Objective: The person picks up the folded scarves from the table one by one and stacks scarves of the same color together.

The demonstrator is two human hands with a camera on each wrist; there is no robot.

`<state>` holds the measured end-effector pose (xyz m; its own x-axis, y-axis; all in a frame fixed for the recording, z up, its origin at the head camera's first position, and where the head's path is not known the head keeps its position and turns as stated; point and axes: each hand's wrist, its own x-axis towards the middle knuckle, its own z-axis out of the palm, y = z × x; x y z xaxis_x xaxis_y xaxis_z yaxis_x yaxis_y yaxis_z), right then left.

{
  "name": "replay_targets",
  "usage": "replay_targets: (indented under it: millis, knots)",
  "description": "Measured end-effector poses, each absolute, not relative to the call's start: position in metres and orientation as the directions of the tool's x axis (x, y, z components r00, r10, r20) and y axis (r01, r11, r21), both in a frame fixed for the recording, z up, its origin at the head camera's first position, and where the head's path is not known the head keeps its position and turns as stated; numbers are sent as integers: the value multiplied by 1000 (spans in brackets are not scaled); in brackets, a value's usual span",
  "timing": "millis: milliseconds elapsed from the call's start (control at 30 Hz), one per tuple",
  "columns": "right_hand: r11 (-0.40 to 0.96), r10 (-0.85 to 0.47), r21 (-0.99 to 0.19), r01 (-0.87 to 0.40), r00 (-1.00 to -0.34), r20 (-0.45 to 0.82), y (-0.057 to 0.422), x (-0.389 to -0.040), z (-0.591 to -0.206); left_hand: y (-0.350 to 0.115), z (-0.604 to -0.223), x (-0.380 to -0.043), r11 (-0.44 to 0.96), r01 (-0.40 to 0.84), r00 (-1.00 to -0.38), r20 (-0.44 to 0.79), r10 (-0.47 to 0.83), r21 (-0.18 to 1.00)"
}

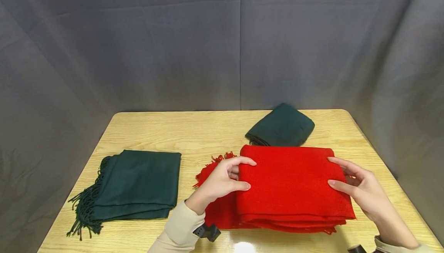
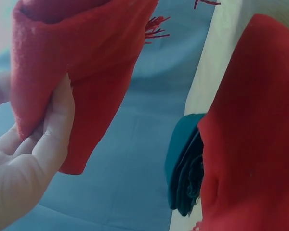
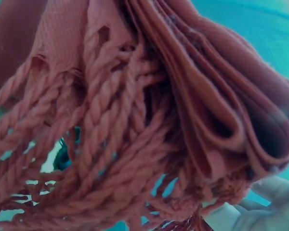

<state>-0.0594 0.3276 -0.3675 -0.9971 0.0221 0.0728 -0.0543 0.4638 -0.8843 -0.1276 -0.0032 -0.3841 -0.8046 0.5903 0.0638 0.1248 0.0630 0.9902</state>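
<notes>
A folded red scarf (image 1: 288,183) is held up level above the table. At its left edge my left hand (image 1: 222,179) pinches it, thumb on top. My right hand (image 1: 364,191) grips the right edge the same way. The left wrist view has the left hand (image 2: 33,163) with the fabric between thumb and fingers. Layered folds and twisted fringe (image 3: 111,115) fill the right wrist view, mostly covering the right hand (image 3: 265,207). Beneath lies more fringed red cloth (image 1: 220,210) on the table; whether it joins the held scarf is hidden.
A folded dark green scarf (image 1: 138,183), its fringe toward the left, lies on the left of the wooden table (image 1: 194,125). Another folded dark green scarf (image 1: 284,125) lies near the back edge, just behind the red one. Grey curtains (image 1: 173,52) enclose the back and sides.
</notes>
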Motion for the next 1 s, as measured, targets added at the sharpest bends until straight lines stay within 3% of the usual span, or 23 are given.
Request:
replay_targets:
  millis: [433, 1000]
  knots:
    - [505, 12, -860, -71, -996, 90, 301, -71, -371, -26, -395, -134, 89, 126, -829, 56, 556, 988]
    - [410, -29, -911, -41, -999, 32, 271, -92, -388, -53, -409, -141, 50, 67, -842, 29, 539, 997]
